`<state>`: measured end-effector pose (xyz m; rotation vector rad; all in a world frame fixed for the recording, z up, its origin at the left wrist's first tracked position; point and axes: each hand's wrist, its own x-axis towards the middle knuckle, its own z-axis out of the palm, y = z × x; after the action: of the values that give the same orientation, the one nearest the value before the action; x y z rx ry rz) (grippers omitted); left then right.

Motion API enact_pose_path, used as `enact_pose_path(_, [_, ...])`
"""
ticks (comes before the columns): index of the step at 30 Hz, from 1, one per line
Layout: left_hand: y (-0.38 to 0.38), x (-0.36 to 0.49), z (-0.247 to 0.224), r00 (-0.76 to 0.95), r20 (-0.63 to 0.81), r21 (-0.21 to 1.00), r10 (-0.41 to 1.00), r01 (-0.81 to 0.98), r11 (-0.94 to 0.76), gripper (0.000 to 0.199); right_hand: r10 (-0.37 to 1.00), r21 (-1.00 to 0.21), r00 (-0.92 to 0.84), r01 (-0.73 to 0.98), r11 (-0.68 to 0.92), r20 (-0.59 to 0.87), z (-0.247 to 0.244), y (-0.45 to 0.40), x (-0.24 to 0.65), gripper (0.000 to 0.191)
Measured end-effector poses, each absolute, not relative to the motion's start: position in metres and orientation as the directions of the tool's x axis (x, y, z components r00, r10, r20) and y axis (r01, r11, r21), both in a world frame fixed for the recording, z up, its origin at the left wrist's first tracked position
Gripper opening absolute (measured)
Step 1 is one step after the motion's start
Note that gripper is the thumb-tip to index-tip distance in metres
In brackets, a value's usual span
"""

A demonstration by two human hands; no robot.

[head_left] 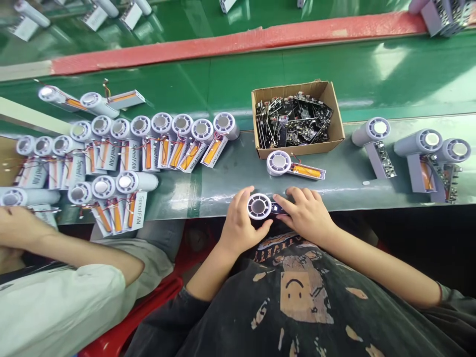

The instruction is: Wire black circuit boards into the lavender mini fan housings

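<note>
At the bench's near edge, my left hand (240,223) is wrapped round the round head of a grey fan unit (259,207). My right hand (308,213) has its fingers closed on the unit's handle end, where a dark circuit board (276,208) shows. The lower part of the handle is hidden by the fingers. Just beyond lies another fan unit (278,162), its handle open with an orange battery (307,171) and wires inside. Behind that stands a cardboard box (297,152) full of black circuit boards (293,121).
Rows of fan units (141,126) with orange batteries cover the left of the green bench (223,186). Several more units (424,141) stand at the right. A red strip (238,42) crosses behind. Another person's forearm (85,253) is at the lower left.
</note>
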<state>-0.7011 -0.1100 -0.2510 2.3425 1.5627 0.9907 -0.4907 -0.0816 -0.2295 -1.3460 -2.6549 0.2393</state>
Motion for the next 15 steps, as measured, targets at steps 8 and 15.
enact_pose_path(8, [-0.107,-0.712,-0.229,0.448,0.355,0.423,0.821,0.706,-0.568,0.075,0.775,-0.174,-0.628,0.772,0.611,-0.065,-0.223,-0.082,-0.490,0.040])
enact_pose_path(15, [-0.112,-0.739,-0.245,0.231,0.541,0.585,0.809,0.587,-0.559,0.071,0.809,-0.357,-0.383,0.752,0.554,0.446,-0.240,-0.098,-0.432,0.025])
